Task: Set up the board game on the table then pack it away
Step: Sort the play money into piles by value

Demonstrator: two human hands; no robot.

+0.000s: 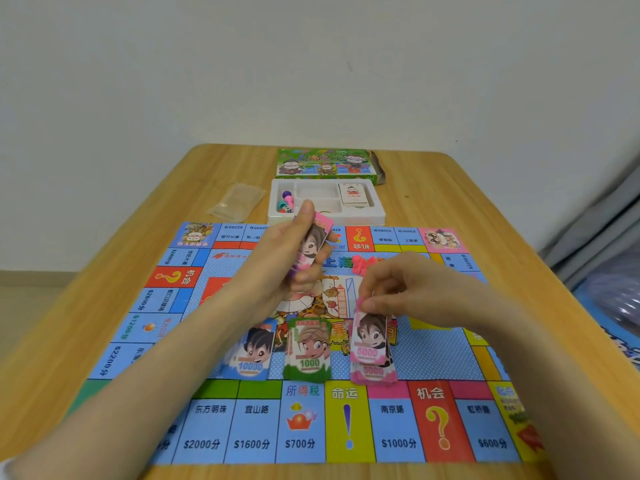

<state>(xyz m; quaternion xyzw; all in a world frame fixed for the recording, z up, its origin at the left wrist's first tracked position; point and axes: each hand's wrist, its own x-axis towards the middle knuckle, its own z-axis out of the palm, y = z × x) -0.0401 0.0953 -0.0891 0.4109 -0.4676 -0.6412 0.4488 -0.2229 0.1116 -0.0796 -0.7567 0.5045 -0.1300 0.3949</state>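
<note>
- Wooden table with rounded corners (104, 306) carries everything; pale wall behind.
- Flat paper game board, blue with coloured squares and Chinese print (398, 424), lies unfolded and covers most of the near tabletop.
- Green printed cardboard box lid (323, 163) sits at the far edge; white moulded plastic tray (379, 216) just in front of it, touching the board's far edge. Tray holds small coloured pawns (286, 201) in its left compartment and a card deck (354, 195) on the right; middle compartment looks bare.
- Crumpled clear plastic bag (237, 201) lies left of the tray.
- Left hand (291, 251) is raised over the board, clamped on a fanned wad of pink paper notes (317, 244).
- Right hand (408, 289) pinches one pink 5000 note (369, 336) by its top edge, hanging just over the pink pile (372, 374).
- Three money piles sit in a row on the board's centre: blue 10000 pile (251, 355), green 1000 pile (308, 351), then pink.
- Step, as judged: setup phase, sorting money by value. Packing away not begun.
- Next move likely calls for dropping the note square on the pink pile, then peeling another from the wad; thin notes may slide or stick together.
</note>
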